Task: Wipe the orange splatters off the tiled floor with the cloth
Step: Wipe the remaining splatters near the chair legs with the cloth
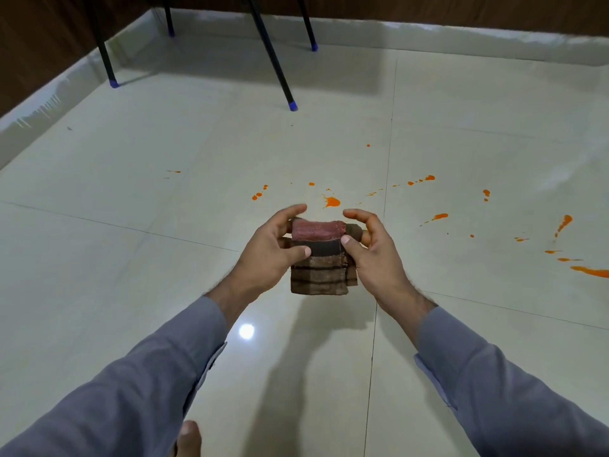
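A folded brown cloth (319, 272) with dark stripes and a reddish top fold hangs in the air between both hands, above the pale tiled floor (131, 252). My left hand (273, 249) pinches its left edge with thumb and fingers. My right hand (369, 249) grips its right edge. Orange splatters lie on the floor beyond the hands: a blob (332, 202) just past the cloth, small drops (258, 193) to the left, a dotted trail (425, 179) to the right, and long streaks (590, 271) at the far right edge.
Black furniture legs with blue caps (292, 106) stand at the back, near the brown wall and white skirting (461, 37). A bare toe (189, 437) shows at the bottom edge. A lamp reflection (246, 331) glares on the glossy tiles.
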